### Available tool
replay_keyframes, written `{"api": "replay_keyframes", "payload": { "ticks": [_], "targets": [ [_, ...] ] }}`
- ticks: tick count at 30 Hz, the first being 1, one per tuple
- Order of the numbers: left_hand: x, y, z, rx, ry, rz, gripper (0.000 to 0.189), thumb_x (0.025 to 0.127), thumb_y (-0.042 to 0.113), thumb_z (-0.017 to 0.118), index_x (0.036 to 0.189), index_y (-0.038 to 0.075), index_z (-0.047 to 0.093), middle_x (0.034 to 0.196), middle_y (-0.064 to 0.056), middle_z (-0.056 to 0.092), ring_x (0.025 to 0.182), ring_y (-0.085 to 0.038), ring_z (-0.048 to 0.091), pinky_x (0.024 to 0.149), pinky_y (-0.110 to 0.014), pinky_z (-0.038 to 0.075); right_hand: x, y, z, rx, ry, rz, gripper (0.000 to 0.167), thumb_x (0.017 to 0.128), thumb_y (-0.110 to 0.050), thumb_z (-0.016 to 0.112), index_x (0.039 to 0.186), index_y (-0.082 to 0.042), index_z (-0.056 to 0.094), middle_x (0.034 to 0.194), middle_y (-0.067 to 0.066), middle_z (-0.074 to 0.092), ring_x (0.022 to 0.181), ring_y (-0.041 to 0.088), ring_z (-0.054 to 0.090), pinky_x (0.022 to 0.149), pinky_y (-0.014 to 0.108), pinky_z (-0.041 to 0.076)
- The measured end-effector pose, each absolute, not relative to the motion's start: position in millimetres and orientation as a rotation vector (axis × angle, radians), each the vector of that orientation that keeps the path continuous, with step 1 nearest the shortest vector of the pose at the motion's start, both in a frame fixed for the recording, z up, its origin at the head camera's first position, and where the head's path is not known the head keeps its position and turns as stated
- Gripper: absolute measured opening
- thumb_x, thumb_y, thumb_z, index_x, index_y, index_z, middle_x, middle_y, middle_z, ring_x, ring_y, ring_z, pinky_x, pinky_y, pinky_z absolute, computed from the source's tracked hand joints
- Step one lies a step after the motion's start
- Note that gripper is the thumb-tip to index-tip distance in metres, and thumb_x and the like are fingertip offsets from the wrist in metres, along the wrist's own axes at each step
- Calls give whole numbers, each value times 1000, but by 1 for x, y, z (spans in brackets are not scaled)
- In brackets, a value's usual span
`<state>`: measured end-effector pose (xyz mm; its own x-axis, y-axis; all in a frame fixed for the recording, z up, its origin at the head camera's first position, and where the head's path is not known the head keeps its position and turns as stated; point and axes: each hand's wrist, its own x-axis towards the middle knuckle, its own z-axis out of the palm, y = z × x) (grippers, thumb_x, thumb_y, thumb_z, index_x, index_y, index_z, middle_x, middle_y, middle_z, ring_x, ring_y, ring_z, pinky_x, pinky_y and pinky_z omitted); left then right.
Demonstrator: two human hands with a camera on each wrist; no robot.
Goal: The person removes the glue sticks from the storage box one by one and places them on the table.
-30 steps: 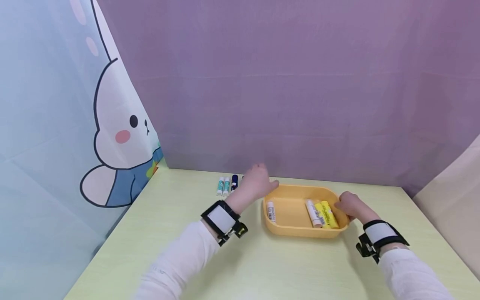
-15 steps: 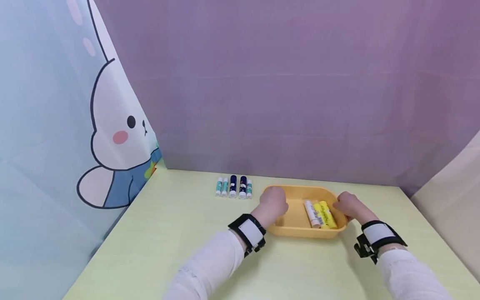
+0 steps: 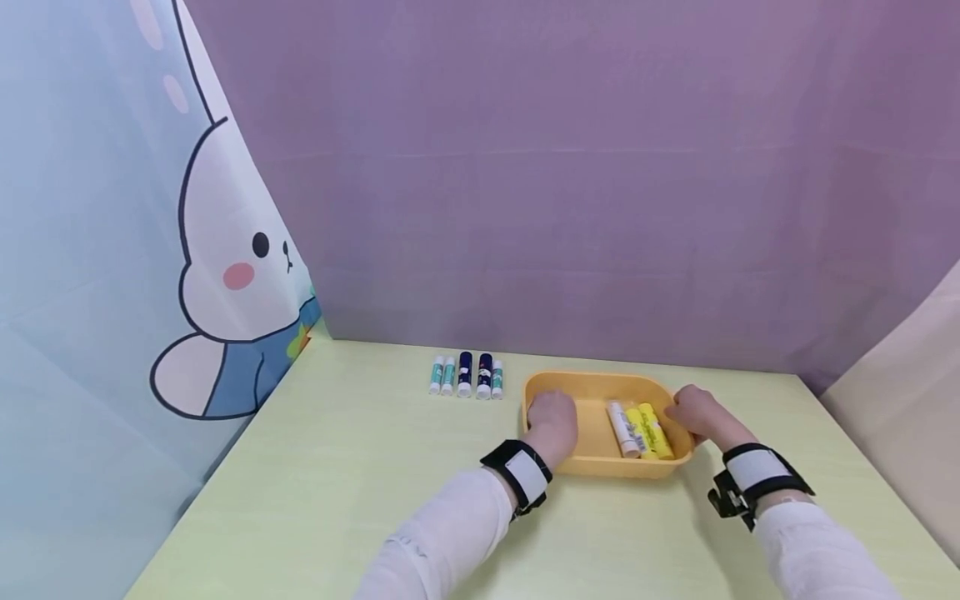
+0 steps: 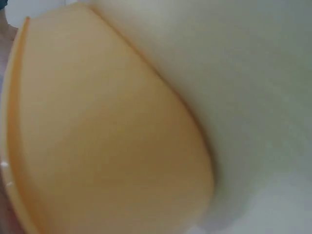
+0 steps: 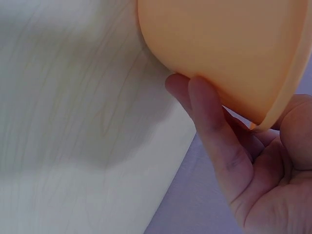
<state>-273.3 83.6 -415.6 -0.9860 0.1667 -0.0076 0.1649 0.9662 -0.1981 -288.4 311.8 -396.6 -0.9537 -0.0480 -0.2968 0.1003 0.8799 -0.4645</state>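
Observation:
A yellow-orange plastic tray (image 3: 611, 468) stands on the table. My left hand (image 3: 553, 423) reaches down into its left end, the fingers hidden under the back of the hand. The white glue stick seen there earlier is covered, so I cannot tell whether the fingers pinch it. The left wrist view shows mostly the tray's outer wall (image 4: 107, 122). At the right end, my right hand (image 3: 705, 414) grips the tray, thumb at the rim and fingertips (image 5: 207, 97) against the outer wall. Beside it inside lie a white glue stick (image 3: 623, 429) and two yellow glue sticks (image 3: 656, 432).
Left of the tray, near the table's back edge, several glue sticks lie in a row: slim teal-and-white ones (image 3: 436, 376) and thicker navy ones (image 3: 484, 375). A purple cloth (image 3: 570, 183) hangs behind the table (image 3: 337, 467), with a rabbit-print cloth (image 3: 82, 250) on the left.
My left hand has moved from behind the tray's left rim, by the row of glue sticks, forward and right into the tray's left end. The right hand keeps its grip on the tray.

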Motion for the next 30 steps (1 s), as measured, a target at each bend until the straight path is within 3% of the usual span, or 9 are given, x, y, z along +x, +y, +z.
{"api": "replay_keyframes", "payload": {
  "ticks": [16, 30],
  "targets": [
    [-279, 85, -430, -284, -3065, 404, 14, 94, 24, 56, 96, 18, 69, 87, 5, 65, 73, -7, 57, 59, -23, 43, -291, 311, -396, 62, 2733, -713, 27, 93, -8, 43, 100, 16, 53, 79, 17, 60, 56, 18, 62, 51, 31, 55],
    [-282, 83, -428, -372, -3066, 341, 13, 94, 23, 57, 95, 17, 69, 88, 6, 65, 74, -6, 58, 59, -21, 45, -289, 312, -397, 44, 2741, -704, 22, 92, -8, 43, 93, 12, 54, 72, 12, 57, 53, 17, 59, 50, 30, 53]
  ]
}}
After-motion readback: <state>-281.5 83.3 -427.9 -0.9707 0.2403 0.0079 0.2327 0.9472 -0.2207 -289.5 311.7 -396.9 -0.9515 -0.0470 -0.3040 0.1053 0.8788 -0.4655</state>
